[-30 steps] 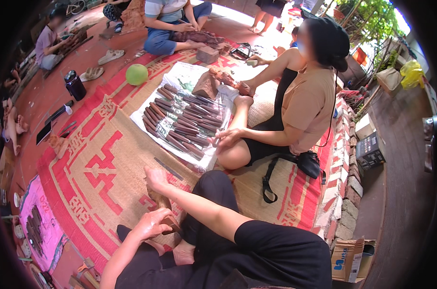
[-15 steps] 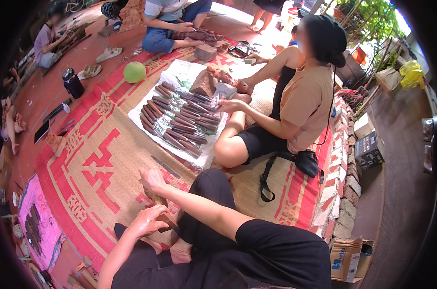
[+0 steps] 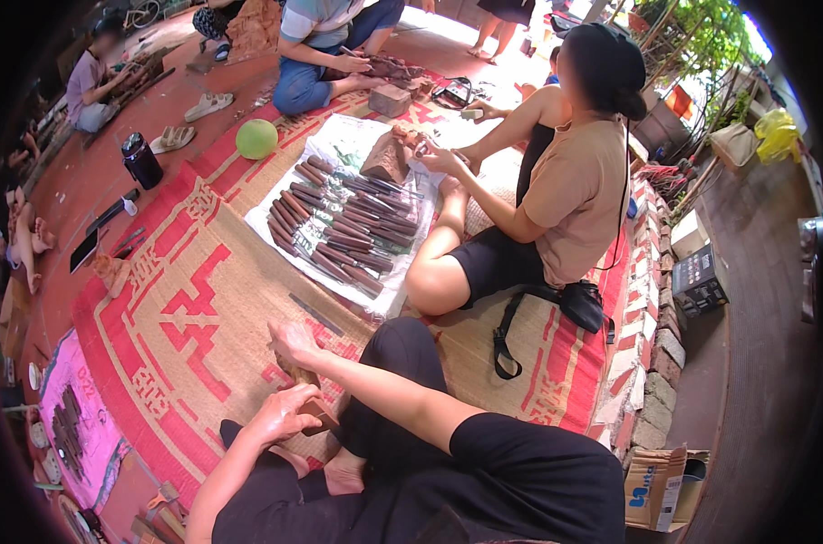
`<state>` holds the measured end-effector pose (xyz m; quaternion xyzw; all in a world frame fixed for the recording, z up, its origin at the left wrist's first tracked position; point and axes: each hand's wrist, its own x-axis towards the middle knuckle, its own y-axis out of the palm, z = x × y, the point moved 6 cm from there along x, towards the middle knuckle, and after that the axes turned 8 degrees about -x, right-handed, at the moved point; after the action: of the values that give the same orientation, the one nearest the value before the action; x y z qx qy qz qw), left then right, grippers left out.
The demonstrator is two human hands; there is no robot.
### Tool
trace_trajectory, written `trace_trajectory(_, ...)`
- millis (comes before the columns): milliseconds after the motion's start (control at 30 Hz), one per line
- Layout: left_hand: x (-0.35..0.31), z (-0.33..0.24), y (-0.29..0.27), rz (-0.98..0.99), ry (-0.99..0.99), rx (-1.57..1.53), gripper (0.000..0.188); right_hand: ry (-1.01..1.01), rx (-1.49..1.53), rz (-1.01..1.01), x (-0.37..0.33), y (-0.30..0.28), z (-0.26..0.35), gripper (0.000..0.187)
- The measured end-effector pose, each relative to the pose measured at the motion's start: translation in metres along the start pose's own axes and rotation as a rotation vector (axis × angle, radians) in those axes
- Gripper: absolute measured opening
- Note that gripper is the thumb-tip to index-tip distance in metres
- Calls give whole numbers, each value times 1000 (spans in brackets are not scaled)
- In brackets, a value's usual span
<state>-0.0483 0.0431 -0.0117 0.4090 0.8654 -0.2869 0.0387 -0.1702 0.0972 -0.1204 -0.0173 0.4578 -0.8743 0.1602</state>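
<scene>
Over the woven mat, in front of my folded legs, my left hand point(image 3: 283, 414) is closed round a brown wooden block point(image 3: 319, 417) with a flat end. Just beyond it, my right hand point(image 3: 294, 344) curls its fingers at the far end of a brownish piece point(image 3: 295, 370) that lies between the two hands. Whether this piece and the block are one object is hidden by my fingers. A thin grey flat bar point(image 3: 316, 315) rests on the mat past my right hand.
Many wood-handled carving tools point(image 3: 339, 222) lie on a white cloth point(image 3: 389, 295). A co-worker point(image 3: 575, 181) sits beside it at right. A green balloon-like ball point(image 3: 256, 139), a black flask point(image 3: 140, 161), a pink cloth point(image 3: 99, 426) with tools and a cardboard box point(image 3: 656, 490) stand around.
The co-worker's near hand has lifted away from the tools toward a reddish carved piece. My own hands keep almost the same pose, and the view has shifted slightly.
</scene>
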Motion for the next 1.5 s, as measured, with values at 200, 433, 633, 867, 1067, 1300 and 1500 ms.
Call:
trace_trajectory(200, -4, -5, 0, 7, 43, -6, 44, 172, 234, -160, 7, -13, -22, 27)
trace_trajectory(433, -3, -1, -2, -14, 0, -51, 42, -73, 179, 9, -10, -4, -7, 23)
trace_trajectory(633, 1, -8, 0, 13, -12, -37, 41, 119, 86, -152, 11, -8, -19, 29)
trace_trajectory(867, 0, -5, -3, 7, -34, -58, 42, -215, 369, -3, -9, -10, -9, 23)
trace_trajectory(1067, 1, -5, 2, 17, -1, 6, 43, 82, 53, -184, 7, -13, -14, 26)
trace_trajectory(1300, -1, 0, 0, -13, -14, -57, 43, -146, 360, -47, -11, -21, -11, 22)
trace_trajectory(1500, -6, -2, -4, -32, -48, -50, 42, -24, 259, 7, -12, -7, -2, 23)
